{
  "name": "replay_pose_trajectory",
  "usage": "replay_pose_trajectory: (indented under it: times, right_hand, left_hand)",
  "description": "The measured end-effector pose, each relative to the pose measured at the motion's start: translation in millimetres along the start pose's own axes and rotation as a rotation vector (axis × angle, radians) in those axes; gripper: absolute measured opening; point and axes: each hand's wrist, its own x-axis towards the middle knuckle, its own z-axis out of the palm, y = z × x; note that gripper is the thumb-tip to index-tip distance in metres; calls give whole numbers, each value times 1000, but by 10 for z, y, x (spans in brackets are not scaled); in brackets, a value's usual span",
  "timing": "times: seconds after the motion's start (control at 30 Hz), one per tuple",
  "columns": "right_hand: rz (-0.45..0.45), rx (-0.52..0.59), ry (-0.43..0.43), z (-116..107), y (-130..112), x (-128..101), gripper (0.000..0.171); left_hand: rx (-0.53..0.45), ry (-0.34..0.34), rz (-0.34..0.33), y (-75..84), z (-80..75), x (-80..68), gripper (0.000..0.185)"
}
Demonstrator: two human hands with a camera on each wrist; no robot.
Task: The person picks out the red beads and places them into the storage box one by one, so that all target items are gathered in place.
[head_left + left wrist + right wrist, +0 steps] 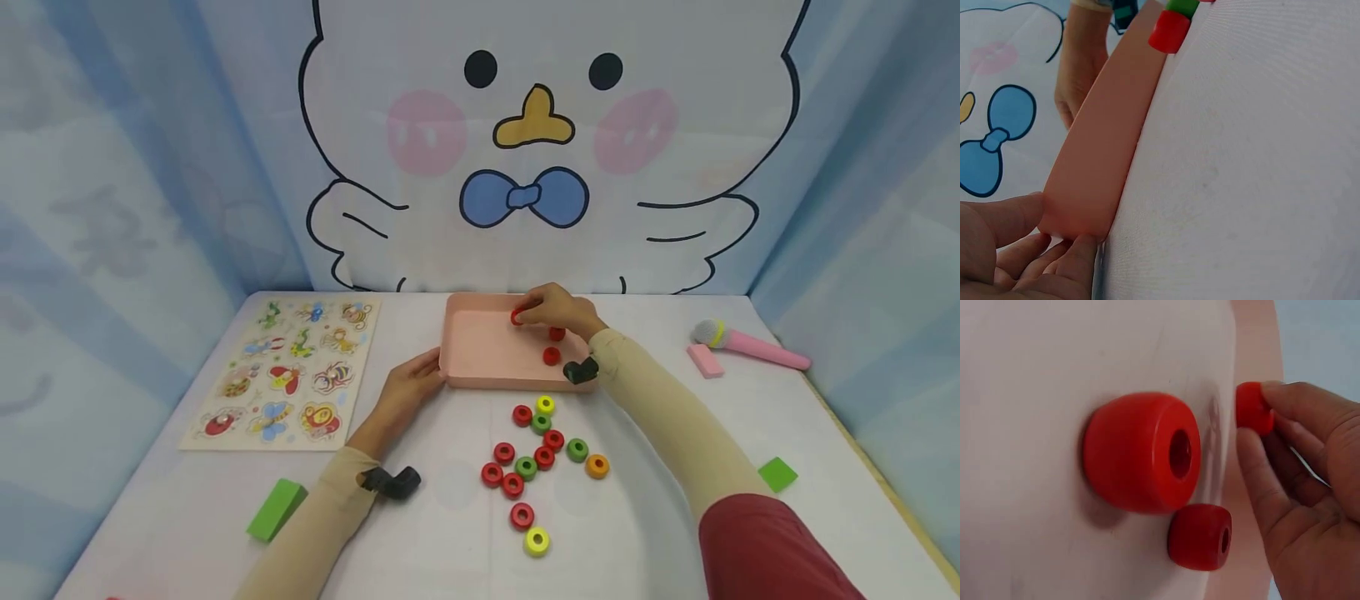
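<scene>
A pink tray [480,343] stands mid-table. My right hand [527,315] hovers over its far side and pinches a red ring [517,317] between thumb and forefinger; the right wrist view shows that hand [1260,419] with the ring [1250,409] at its fingertips. Two more red rings [557,334] [552,356] lie inside the tray, seen close up as a large one [1141,453] and a smaller one [1200,537]. My left hand [427,373] grips the tray's near left corner, its fingers [1054,256] curled under the tray wall [1104,156].
Several loose red, green, yellow and orange rings [542,457] lie in front of the tray. An insect puzzle board [288,371] sits at the left. Green blocks [276,508] [777,473] flank the front; a pink microphone [750,343] and pink block [705,360] lie right.
</scene>
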Motion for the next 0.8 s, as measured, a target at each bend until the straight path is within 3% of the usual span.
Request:
replay_pose_trajectory:
  times: [0.3,0.53,0.67,0.8]
  right_hand:
    - [30,0,1,9,94,29,29]
    - [5,-28,32,-33,82,5,40]
    - [-47,-40,66,-76,32,-136,45]
    - [-104,-12,88,-66,-32,-437,45]
  left_hand:
    - [12,-14,-8,32,51,18,53]
    - [22,-7,-27,25,53,15,53]
    - [27,-5,-27,24,36,-1,53]
    - [18,-4,-20,24,0,0,53]
